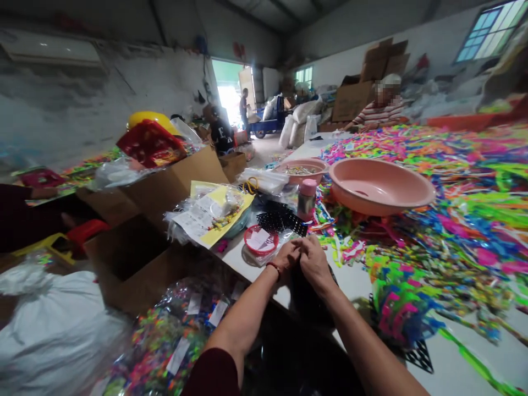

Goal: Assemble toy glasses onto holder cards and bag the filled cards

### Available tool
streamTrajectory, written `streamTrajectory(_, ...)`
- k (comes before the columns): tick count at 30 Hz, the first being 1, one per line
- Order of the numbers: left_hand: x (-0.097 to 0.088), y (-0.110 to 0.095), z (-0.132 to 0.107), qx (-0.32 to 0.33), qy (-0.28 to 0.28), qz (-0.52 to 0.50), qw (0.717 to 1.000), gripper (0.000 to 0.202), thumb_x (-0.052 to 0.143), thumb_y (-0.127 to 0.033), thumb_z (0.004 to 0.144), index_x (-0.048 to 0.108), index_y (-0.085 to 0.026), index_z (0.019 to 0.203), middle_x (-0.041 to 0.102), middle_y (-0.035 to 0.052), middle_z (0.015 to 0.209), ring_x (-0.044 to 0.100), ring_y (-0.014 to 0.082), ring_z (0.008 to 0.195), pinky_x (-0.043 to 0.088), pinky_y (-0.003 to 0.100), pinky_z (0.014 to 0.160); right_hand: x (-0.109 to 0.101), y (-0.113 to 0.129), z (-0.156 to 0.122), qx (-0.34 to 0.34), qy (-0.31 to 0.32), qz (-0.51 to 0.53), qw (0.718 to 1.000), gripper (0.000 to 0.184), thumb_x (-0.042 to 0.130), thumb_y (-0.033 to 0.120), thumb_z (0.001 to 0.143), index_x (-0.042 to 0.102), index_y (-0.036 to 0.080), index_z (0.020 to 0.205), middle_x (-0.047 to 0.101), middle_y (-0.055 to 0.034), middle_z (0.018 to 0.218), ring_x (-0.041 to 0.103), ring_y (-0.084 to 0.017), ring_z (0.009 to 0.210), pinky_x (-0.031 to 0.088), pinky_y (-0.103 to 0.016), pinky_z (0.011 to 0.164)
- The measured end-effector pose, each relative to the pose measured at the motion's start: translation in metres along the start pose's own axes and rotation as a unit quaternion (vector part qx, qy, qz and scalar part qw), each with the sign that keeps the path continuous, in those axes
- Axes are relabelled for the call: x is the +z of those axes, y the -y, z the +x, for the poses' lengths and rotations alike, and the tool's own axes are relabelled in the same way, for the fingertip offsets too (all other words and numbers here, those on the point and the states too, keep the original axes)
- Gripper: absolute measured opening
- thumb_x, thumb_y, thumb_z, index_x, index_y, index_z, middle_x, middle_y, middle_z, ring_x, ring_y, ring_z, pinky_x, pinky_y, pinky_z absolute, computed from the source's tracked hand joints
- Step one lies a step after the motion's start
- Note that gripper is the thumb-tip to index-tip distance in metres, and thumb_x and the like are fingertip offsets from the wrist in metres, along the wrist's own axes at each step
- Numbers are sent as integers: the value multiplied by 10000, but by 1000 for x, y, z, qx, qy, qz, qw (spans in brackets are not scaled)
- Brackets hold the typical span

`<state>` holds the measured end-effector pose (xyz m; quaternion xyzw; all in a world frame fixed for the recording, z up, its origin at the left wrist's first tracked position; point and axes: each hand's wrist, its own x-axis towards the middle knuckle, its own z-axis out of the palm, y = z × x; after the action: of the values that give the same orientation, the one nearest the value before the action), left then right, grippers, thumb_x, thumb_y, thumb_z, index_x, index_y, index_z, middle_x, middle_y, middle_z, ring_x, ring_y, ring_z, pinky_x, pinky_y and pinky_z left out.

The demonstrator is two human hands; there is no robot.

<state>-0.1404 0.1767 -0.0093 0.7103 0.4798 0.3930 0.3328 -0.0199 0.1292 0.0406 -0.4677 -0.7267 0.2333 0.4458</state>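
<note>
My left hand (287, 256), with a red bead bracelet on its wrist, meets my right hand (314, 263) over the edge of the white table (355, 280). The fingers of both hands are closed and pressed together at the tips. What they hold, if anything, is too small or hidden to make out. A dark shape hangs just below them, blurred. Close by the left hand is a small red basket (261, 240) with white paper slips in it. Black perforated sheets (280, 217) lie just beyond the fingers, beside a pink-lidded jar (306, 199).
A pink basin (379, 187) rests among heaped bright plastic strips (474, 214). Bundled strips (402, 308) lie to the right. An open cardboard box (136, 247), a clear bag of colourful pieces (173, 341) and a white sack (58, 330) stand left. A striped-shirted person (379, 113) sits across.
</note>
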Motion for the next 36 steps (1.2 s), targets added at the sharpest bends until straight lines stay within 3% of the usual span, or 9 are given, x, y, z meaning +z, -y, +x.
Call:
streamTrajectory(8, 13, -2, -7, 2, -85, 45, 995, 264, 427, -79, 811, 633, -171, 947, 613, 74, 1013, 552, 217, 995, 444, 346, 954, -11, -11, -66, -58, 128, -53, 989, 363, 385, 34, 715, 653, 217, 877, 506, -75, 983, 563, -195, 912, 496, -297, 806)
streamTrajectory(12, 19, -17, -11, -11, -147, 57, 987, 260, 401, -61, 830, 614, -172, 930, 606, 89, 989, 557, 228, 994, 445, 359, 949, -21, -10, -93, -87, 147, -65, 983, 418, 393, -4, 637, 641, 222, 888, 510, -75, 940, 564, -196, 893, 508, -290, 782)
streamTrajectory(17, 8, -48, -28, 10, -217, 63, 974, 292, 376, -15, 830, 588, -169, 960, 596, 88, 1001, 556, 212, 993, 445, 347, 935, -42, 3, -128, -166, 128, -32, 977, 444, 381, -21, 689, 617, 233, 967, 538, -83, 1008, 588, -186, 937, 531, -274, 787)
streamTrajectory(23, -40, -99, -65, 142, -345, 128, 919, 301, 395, -11, 841, 595, -181, 988, 605, 60, 952, 575, 194, 923, 457, 303, 862, -67, 38, -138, -289, 88, -12, 953, 397, 330, -35, 854, 580, 213, 1038, 538, -68, 1069, 584, -134, 967, 518, -182, 794)
streamTrajectory(26, -68, -122, -79, 162, -353, 170, 906, 312, 400, -24, 845, 606, -184, 1016, 614, 55, 963, 584, 191, 940, 453, 301, 888, -68, 55, -135, -330, 87, -4, 940, 346, 313, -7, 914, 583, 186, 1010, 561, -81, 1024, 583, -147, 934, 524, -203, 786)
streamTrajectory(31, -110, -136, -95, 99, -395, 199, 891, 248, 427, -96, 870, 637, -188, 964, 644, 36, 937, 602, 187, 904, 460, 287, 856, -54, 73, -134, -367, 133, 16, 921, 232, 371, 95, 966, 590, 164, 1000, 593, -91, 1007, 587, -170, 911, 551, -257, 788)
streamTrajectory(34, -147, -135, -98, 46, -434, 195, 879, 241, 442, -119, 858, 650, -190, 956, 659, 23, 939, 607, 184, 905, 461, 278, 856, -50, 78, -133, -385, 103, 20, 917, 244, 395, 96, 968, 570, 150, 1129, 580, -144, 1212, 566, -203, 1143, 538, -293, 931)
streamTrajectory(36, -183, -135, -96, 5, -492, 179, 852, 238, 436, -124, 860, 647, -176, 958, 658, 31, 934, 607, 185, 904, 467, 278, 847, -53, 76, -135, -396, 86, 12, 914, 330, 410, 87, 959, 516, 137, 1268, 499, -192, 1384, 463, -239, 1325, 495, -338, 1028)
